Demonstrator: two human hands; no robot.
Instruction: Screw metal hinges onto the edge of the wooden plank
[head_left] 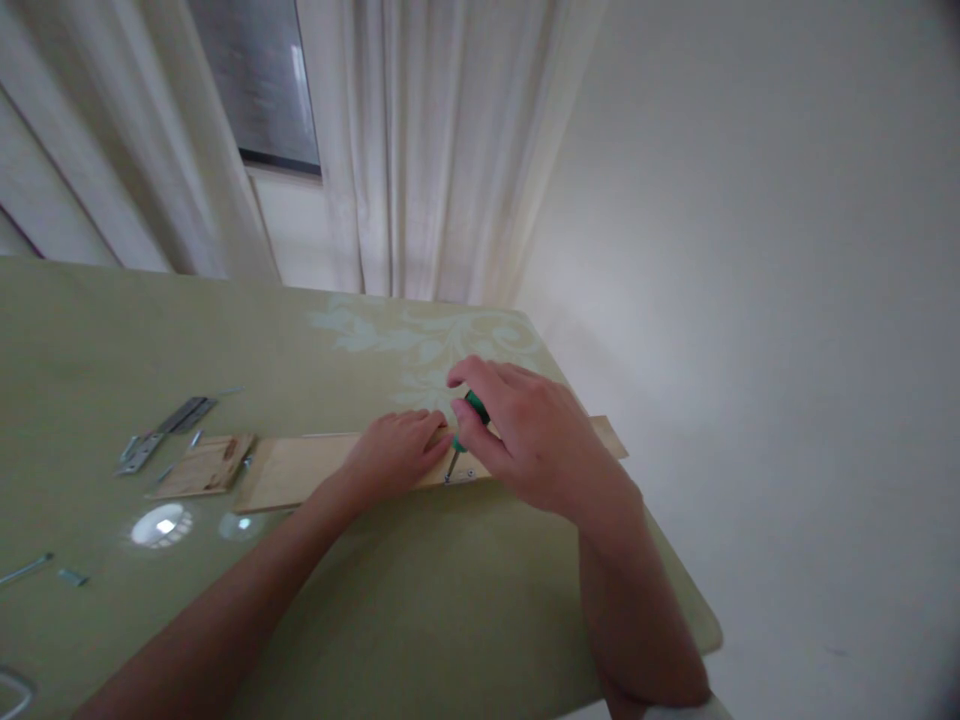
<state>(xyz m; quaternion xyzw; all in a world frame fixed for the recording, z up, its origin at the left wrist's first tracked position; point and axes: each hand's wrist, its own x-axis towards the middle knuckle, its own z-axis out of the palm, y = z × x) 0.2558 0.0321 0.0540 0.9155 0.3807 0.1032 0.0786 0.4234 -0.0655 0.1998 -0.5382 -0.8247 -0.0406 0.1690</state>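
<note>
A long pale wooden board (pixel 300 470) lies on the table near its right end. Across its top rests my left hand (pixel 397 452), with fingers bent over the far edge and the thumb pointing right, gripping the board. My right hand (pixel 525 430) is closed around the green handle of a screwdriver (pixel 474 405). The screwdriver tilts, and its tip meets a screw at the board's near edge. Just right of the tip, a small metal plate (pixel 471 473) with a screw shows on that edge; my right hand covers part of the board beyond it.
Left of the board are a short wooden block (pixel 201 468) and metal hinges (pixel 166 432), with small screws around them. A bolt (pixel 73 577) and a thin metal rod (pixel 26 569) lie at the near left. The green table (pixel 450 610) ends by a white wall at right; curtains (pixel 450 140) hang behind.
</note>
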